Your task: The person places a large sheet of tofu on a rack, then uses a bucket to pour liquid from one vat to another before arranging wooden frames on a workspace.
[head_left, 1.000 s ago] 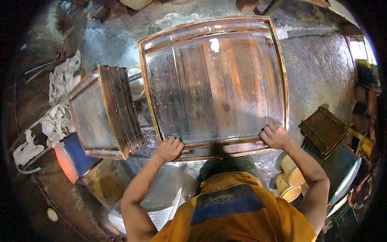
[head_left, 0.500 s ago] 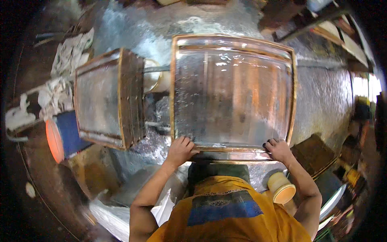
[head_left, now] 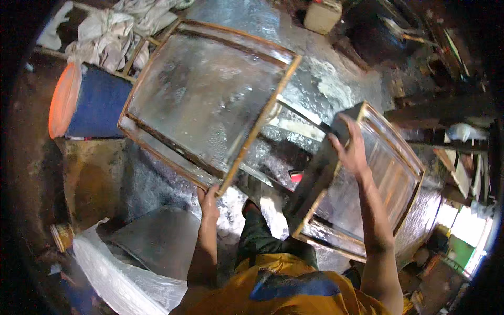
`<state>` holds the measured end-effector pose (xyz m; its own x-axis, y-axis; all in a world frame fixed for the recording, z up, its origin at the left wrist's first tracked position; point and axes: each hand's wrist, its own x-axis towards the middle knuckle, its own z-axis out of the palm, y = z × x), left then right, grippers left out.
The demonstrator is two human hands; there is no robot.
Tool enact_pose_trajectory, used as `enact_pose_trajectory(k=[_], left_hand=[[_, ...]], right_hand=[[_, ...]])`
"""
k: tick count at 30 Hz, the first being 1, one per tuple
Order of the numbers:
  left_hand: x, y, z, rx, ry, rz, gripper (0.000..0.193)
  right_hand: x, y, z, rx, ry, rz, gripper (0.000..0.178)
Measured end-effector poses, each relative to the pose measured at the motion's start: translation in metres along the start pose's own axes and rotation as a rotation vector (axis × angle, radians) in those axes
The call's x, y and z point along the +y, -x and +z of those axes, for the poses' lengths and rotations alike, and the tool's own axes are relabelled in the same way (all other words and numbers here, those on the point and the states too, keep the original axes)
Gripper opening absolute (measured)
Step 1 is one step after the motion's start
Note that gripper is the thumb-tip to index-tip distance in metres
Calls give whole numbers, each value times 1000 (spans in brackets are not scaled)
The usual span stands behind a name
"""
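A large wet wooden-framed tray [head_left: 205,100] with a grey, glossy middle lies tilted at the left, over the stand there. My left hand [head_left: 209,203] is closed on its near right corner, thumb up along the wood. My right hand [head_left: 353,147] holds nothing, its thumb and fingers apart, at the far left edge of a second wooden-framed tray [head_left: 380,178] on the right. That tray's middle shows brown and orange streaks. Whether the right fingertips touch its wood I cannot tell.
A dark bar [head_left: 302,113] spans the gap between the two trays. A blue drum [head_left: 105,102] with an orange end and white cloths [head_left: 107,31] are at the left. Clear plastic sheeting [head_left: 115,268] lies near left. A pale jerrycan [head_left: 323,17] stands at the back.
Both hands held the near edge of the tray ahead; now the left grips a tray at the left, and the right has let go and reaches over the right one. The view has turned.
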<state>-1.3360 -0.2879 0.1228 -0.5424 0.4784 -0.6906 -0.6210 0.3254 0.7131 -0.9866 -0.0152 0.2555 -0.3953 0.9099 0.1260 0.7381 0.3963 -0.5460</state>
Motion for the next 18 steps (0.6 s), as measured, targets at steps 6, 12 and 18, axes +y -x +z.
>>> enact_pose_trajectory(k=[6, 12, 18], left_hand=[[0, -15, 32, -145, 176, -51, 63], [21, -11, 16, -126, -32, 96, 50], [4, -10, -22, -119, 26, 24, 33]], right_hand=[[78, -223, 96, 213, -56, 191, 61], [80, -279, 153, -99, -187, 48, 21], [113, -246, 163, -25, -156, 149, 34]])
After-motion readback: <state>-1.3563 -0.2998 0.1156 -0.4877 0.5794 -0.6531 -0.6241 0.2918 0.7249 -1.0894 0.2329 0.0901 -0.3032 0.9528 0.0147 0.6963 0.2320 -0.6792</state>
